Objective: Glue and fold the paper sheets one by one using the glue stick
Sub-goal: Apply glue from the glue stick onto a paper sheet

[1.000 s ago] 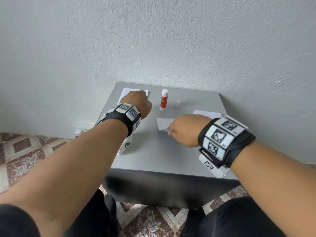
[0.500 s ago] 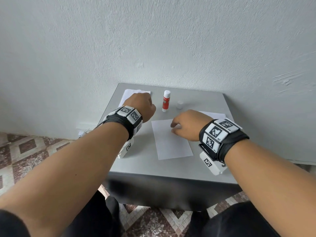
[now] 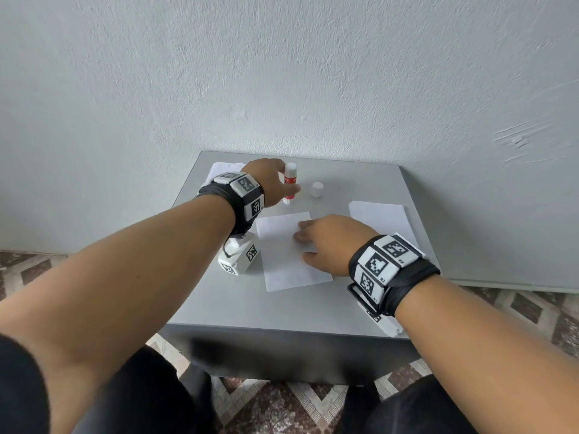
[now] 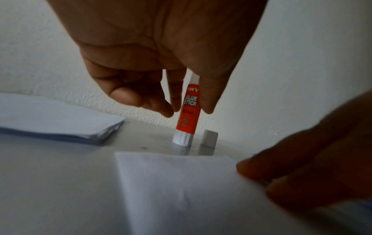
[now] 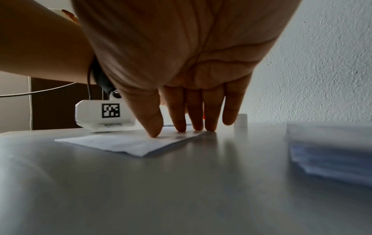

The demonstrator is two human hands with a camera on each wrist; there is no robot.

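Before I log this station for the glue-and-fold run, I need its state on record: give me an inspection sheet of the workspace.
Surface: grey table, against the wall.
Job's things: single sheet flat at centre; glue stick upright, uncapped; paper stacks far left and right.
Clutter: white cap beside the stick.
Hands: left hand around the stick, grip not yet clear; right hand pressing the sheet with straight fingers.
Cables: thin cord beyond the table's left side.
Surroundings: textured white wall, patterned tile floor.
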